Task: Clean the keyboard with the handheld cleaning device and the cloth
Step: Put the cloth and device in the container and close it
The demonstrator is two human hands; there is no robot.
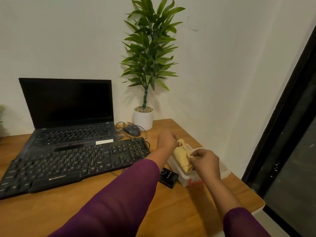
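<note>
A black full-size keyboard lies on the wooden desk, partly resting on the laptop's front. To its right, a folded yellow cloth sits in a clear plastic container. My left hand pinches the cloth's far corner. My right hand grips its near edge. Both hands are over the container. A small black device lies on the desk between the keyboard and the container.
An open black laptop with a dark screen stands behind the keyboard. A grey wired mouse and a potted plant in a white pot sit at the back. The desk's right edge borders a dark window frame.
</note>
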